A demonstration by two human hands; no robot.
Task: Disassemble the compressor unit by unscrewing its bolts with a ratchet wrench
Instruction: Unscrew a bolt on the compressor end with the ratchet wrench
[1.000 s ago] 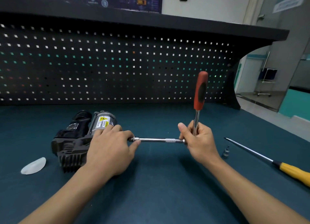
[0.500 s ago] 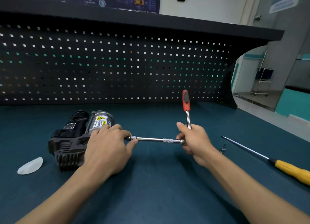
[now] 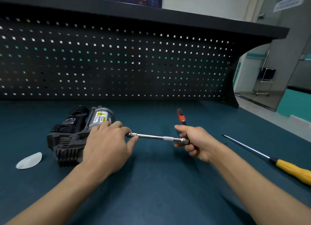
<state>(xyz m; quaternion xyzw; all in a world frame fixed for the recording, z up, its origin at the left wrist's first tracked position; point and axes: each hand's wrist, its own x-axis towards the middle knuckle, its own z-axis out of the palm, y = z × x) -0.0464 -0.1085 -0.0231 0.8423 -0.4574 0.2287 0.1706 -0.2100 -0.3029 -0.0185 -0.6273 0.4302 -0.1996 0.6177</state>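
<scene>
Fingers of the left hand (image 3: 107,145) curl over the near end of the compressor unit (image 3: 72,135), left of centre in the frame. Its thumb and forefinger pinch the socket end of the extension bar (image 3: 156,137) where it meets the housing. I judge this grip steadies both the unit and the socket so it sits square on a bolt, which the hand hides. The right hand (image 3: 196,140), just right of centre, is wrapped round the head of the ratchet wrench (image 3: 181,117), fingers closed tight, while the red handle points away toward the pegboard (image 3: 117,64). Holding at the head probably keeps the long bar in line while the handle swings. The bar runs level between the two hands, above the blue bench (image 3: 151,191). No tray or box for loosened bolts shows; a white plastic piece (image 3: 29,160) lies at lower left, and a yellow-handled screwdriver (image 3: 269,159) lies at right, well apart from the work
</scene>
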